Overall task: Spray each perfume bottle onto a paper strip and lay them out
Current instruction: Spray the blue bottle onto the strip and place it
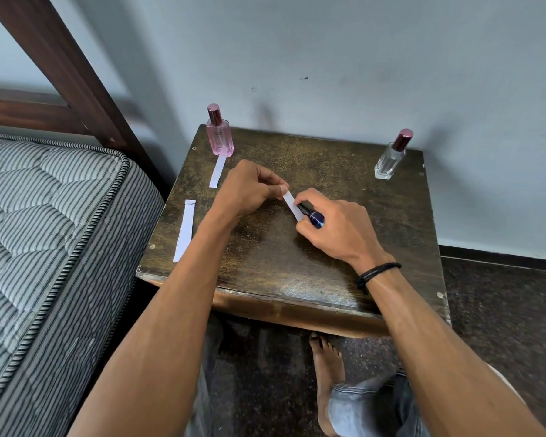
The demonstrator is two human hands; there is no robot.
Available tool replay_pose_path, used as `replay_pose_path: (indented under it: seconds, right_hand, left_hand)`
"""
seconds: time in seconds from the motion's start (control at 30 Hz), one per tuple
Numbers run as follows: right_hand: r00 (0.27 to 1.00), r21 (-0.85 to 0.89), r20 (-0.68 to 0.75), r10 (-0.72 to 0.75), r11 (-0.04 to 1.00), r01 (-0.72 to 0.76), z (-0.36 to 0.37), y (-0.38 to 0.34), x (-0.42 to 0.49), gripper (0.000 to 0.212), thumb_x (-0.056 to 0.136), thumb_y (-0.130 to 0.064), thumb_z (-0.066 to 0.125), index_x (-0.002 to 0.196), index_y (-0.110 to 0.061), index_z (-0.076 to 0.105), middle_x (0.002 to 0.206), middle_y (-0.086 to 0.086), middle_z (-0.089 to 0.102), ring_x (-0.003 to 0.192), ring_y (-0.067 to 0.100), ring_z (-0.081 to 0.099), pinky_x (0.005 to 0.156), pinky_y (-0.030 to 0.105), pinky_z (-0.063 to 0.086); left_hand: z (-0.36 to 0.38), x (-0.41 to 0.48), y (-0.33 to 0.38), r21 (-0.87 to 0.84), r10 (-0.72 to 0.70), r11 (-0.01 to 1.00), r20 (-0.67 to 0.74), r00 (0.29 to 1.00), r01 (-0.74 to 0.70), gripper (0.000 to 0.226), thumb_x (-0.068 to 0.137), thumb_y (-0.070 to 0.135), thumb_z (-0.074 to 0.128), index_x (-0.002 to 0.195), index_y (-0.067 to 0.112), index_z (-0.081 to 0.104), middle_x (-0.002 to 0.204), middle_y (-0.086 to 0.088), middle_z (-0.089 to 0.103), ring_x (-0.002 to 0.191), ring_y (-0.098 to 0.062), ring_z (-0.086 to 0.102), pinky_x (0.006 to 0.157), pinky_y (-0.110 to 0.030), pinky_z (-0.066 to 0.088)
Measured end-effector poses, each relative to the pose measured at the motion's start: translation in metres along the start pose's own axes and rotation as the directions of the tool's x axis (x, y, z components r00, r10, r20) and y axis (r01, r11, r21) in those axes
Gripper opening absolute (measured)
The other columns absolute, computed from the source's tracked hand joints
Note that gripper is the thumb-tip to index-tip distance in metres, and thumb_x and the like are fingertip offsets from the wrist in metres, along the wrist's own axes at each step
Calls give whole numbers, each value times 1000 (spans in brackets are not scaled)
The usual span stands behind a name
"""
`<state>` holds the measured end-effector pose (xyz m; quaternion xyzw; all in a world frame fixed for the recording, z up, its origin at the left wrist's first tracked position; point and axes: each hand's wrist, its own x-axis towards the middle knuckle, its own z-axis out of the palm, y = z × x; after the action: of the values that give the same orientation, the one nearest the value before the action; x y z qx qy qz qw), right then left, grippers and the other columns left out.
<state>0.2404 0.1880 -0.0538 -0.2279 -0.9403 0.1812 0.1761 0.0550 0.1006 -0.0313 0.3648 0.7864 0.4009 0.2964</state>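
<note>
Both hands work together: my left hand (249, 190) pinches a paper strip (292, 205), my right hand (334, 225) grips a blue bottle (312, 216) against it.

a worn dark wooden table (297, 272) stands against a pale grey-blue wall (360, 58). just beside its left edge lies a striped quilted mattress (44, 216), a dark wooden bed frame (60, 58) rising behind it. the floor (501, 304) is dark and speckled, with black skirting (501, 257).

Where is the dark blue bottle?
Head view: over the table, the right hand grips the dark blue bottle, nozzle at the paper strip the left hand pinches.
</note>
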Motion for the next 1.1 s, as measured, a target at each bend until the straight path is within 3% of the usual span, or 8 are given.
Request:
replay_pose_path:
  seconds: [0.2, 0.4, 0.57, 0.67, 0.77, 0.87, 0.97, 1.1]
  right_hand:
    - [1000, -3, 15, -10, 1000, 10, -1, 0, -1, 26, 90, -37, 60, 115, -31, 61, 65, -6, 63, 55, 21, 55, 53, 30, 40]
    - [1000, 1, 9, 5, 1000, -5, 0, 1, -1, 21, 90, -34, 63, 110, -31, 62, 60, -5, 60, 54, 22, 55, 53, 31, 40]
    - [999, 58, -28, 18, 998, -16, 0, 1, 0, 26, 90, -40, 54, 114, -33, 60, 63, -6, 61, 54, 21, 57, 54, 35, 50]
    - [997, 115, -63, 32, 993, -25, -1, 2, 2, 33, 89, -44, 47, 117, -31, 59, 63, -8, 59, 53, 19, 56, 52, 35, 50]
    - [999, 104, -50, 9, 995, -4, 0, 2, 2, 29, 91, -39, 52, 119, -31, 58, 66, -8, 63, 53, 19, 58, 52, 35, 51]
    - [999, 87, -43, -4, 996, 8, 1, 2, 2, 29, 92, -37, 54, 121, -30, 57, 68, -7, 64, 53, 19, 58, 50, 36, 52]
    - [998, 82, -64, 1, 997, 4, 2, 3, 2, 30, 92, -40, 49, 119, -29, 56, 66, -7, 62, 50, 18, 56, 48, 36, 50]
    - [996, 71, -84, -5, 997, 11, 3, 4, 2, 28, 93, -39, 48, 118, -27, 55, 63, -7, 59, 47, 16, 53, 45, 35, 48]
  left_hand:
    - [-1, 1, -1, -15, -6, 1000, 3, 1000, 6, 8, 82, 19, 82, 84, 27, 81, 86, 10, 78, 84, -6, 67, 96, -42, 54]
    - [0, 2, -3, -34, -5, 999, 3, 1000, 5, 8, 82, 20, 82, 83, 27, 81, 80, 9, 78, 70, 4, 62, 83, -30, 51]
    - [0, 2, -2, -39, -16, 999, 6, 1000, 16, 6, 82, 19, 82, 84, 25, 81, 82, 6, 78, 78, -5, 67, 86, -32, 53]
    - [-1, 0, -1, -44, -8, 999, -4, 1000, 8, 6, 83, 19, 82, 89, 20, 82, 78, 6, 77, 65, 3, 62, 80, -29, 52]
    - [-1, -3, 3, -49, 16, 999, -16, 1000, -17, 8, 84, 19, 80, 92, 16, 81, 75, 5, 76, 55, 7, 58, 71, -25, 49]
    - [-2, -5, 8, -56, 36, 998, -30, 999, -37, 11, 85, 19, 80, 94, 14, 81, 82, 2, 78, 62, 4, 66, 69, -23, 52]
    - [-3, -4, 8, -71, 37, 997, -35, 999, -39, 11, 83, 20, 81, 94, 15, 81, 86, 3, 79, 79, -10, 74, 74, -31, 58]
    - [-3, -3, 8, -75, 32, 997, -37, 999, -35, 11, 83, 21, 82, 93, 16, 81, 86, 4, 79, 81, -12, 74, 78, -32, 59]
